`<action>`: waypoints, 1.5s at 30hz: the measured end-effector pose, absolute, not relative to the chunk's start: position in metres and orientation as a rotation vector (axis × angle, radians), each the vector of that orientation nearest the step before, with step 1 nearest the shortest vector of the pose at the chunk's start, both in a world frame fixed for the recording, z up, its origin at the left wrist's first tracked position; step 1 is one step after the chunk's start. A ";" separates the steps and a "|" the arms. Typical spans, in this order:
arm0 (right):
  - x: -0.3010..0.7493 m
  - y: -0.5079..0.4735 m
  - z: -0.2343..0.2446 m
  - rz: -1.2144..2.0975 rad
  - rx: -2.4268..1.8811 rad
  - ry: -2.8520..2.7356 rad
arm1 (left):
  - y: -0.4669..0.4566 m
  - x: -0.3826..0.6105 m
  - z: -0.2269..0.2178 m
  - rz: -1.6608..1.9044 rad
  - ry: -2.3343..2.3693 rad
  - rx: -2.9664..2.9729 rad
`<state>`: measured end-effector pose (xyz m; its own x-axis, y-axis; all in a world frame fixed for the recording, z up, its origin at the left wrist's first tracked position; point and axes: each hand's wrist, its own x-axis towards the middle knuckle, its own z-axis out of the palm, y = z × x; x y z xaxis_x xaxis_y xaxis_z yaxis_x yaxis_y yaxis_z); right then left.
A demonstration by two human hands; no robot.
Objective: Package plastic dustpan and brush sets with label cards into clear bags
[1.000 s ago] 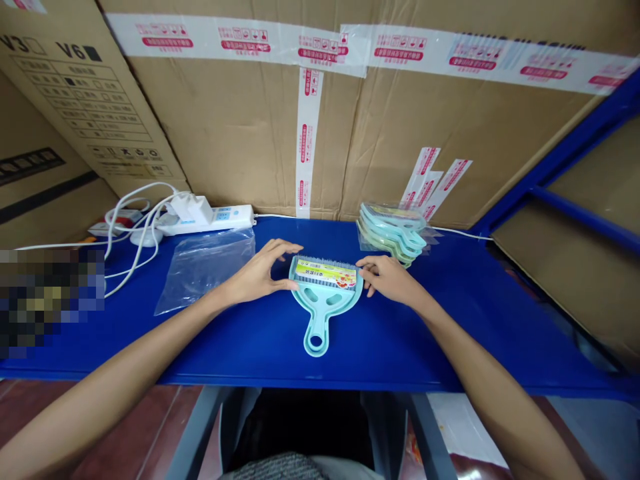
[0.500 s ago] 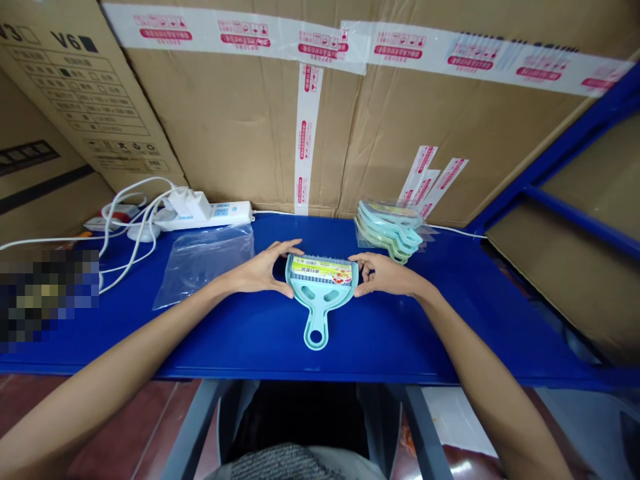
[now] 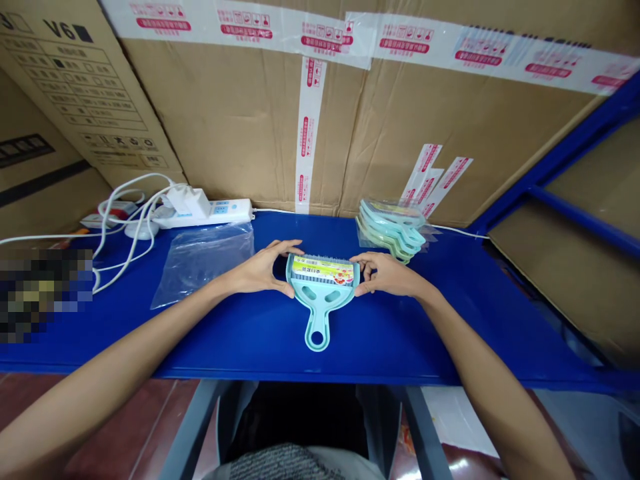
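A pale teal mini dustpan and brush set (image 3: 323, 303) rests on the blue tabletop, its handle with a round hole towards me. Grey bristles and a yellow-green label (image 3: 323, 270) show across its wide far end. My left hand (image 3: 270, 270) grips the left edge between thumb and fingers. On the opposite edge, my right hand (image 3: 383, 273) grips with its thumb near me and its fingers curled at the far corner. The undersides of the fingers are partly hidden.
A clear plastic bag (image 3: 205, 260) lies flat at the left. Behind it are a white power strip (image 3: 230, 211) and tangled cables (image 3: 135, 247). Several bagged dustpan sets (image 3: 393, 227) are stacked at the back right. Cardboard (image 3: 240, 127) walls the rear; a blue frame (image 3: 585, 213) stands right.
The view has shifted very slightly. Both hands keep their grip on the dustpan and brush set, which stays in the same place on the table.
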<state>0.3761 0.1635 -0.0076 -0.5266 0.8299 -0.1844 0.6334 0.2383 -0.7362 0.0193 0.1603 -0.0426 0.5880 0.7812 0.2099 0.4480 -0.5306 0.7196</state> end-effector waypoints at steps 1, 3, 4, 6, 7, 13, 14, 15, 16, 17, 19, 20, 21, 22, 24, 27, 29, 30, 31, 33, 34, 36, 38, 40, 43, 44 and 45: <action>0.376 0.164 -0.008 1.183 -1.375 -2.251 | 0.160 0.019 -0.043 0.690 0.974 2.196; 0.377 0.164 -0.010 1.220 -1.370 -2.200 | 0.160 0.018 -0.045 0.680 0.993 2.198; 0.377 0.165 -0.012 1.234 -1.363 -2.171 | 0.161 0.018 -0.046 0.678 1.014 2.208; 0.377 0.165 -0.014 1.250 -1.353 -2.131 | 0.163 0.016 -0.049 0.674 1.073 2.244; 0.378 0.166 -0.015 1.257 -1.352 -2.130 | 0.165 0.016 -0.051 0.668 1.101 2.268; 0.377 0.166 -0.013 1.252 -1.357 -2.195 | 0.171 0.013 -0.057 0.646 1.125 2.361; 0.377 0.166 -0.012 1.249 -1.358 -2.203 | 0.171 0.012 -0.057 0.645 1.118 2.361; 0.376 0.166 -0.012 1.245 -1.363 -2.210 | 0.171 0.012 -0.057 0.644 1.116 2.358; 0.376 0.165 -0.011 1.238 -1.371 -2.211 | 0.171 0.012 -0.058 0.644 1.117 2.354; 0.376 0.165 -0.010 1.232 -1.379 -2.207 | 0.171 0.012 -0.058 0.646 1.119 2.352; 0.375 0.164 -0.010 1.230 -1.390 -2.187 | 0.170 0.013 -0.057 0.651 1.117 2.350; 0.375 0.164 -0.010 1.237 -1.391 -2.178 | 0.170 0.013 -0.057 0.651 1.112 2.348; 0.375 0.164 -0.010 1.249 -1.389 -2.176 | 0.170 0.013 -0.057 0.649 1.109 2.343; 0.376 0.164 -0.010 1.261 -1.388 -2.178 | 0.170 0.013 -0.057 0.645 1.106 2.336; 0.377 0.164 -0.011 1.275 -1.385 -2.188 | 0.170 0.013 -0.057 0.641 1.107 2.324; 0.378 0.165 -0.014 1.284 -1.367 -2.166 | 0.171 0.013 -0.058 0.639 1.104 2.322; 0.378 0.167 -0.016 1.303 -1.354 -2.141 | 0.173 0.013 -0.058 0.615 1.100 2.323; 0.378 0.168 -0.016 1.312 -1.350 -2.131 | 0.174 0.012 -0.059 0.597 1.099 2.322; 0.378 0.168 -0.017 1.320 -1.351 -2.124 | 0.174 0.012 -0.059 0.581 1.100 2.320; 0.378 0.169 -0.017 1.329 -1.354 -2.117 | 0.175 0.012 -0.058 0.566 1.101 2.318; 0.378 0.169 -0.017 1.335 -1.355 -2.118 | 0.175 0.013 -0.058 0.564 1.101 2.316; 0.378 0.170 -0.017 1.352 -1.351 -2.122 | 0.175 0.013 -0.057 0.563 1.102 2.303; 0.378 0.170 -0.017 1.369 -1.342 -2.114 | 0.174 0.014 -0.057 0.568 1.110 2.283; 0.378 0.170 -0.017 1.382 -1.336 -2.096 | 0.174 0.015 -0.056 0.583 1.114 2.267; 0.379 0.170 -0.018 1.396 -1.329 -2.090 | 0.173 0.015 -0.057 0.594 1.104 2.255; 0.379 0.170 -0.018 1.397 -1.326 -2.093 | 0.174 0.015 -0.057 0.596 1.100 2.253; 0.379 0.170 -0.018 1.396 -1.323 -2.096 | 0.174 0.015 -0.057 0.599 1.095 2.254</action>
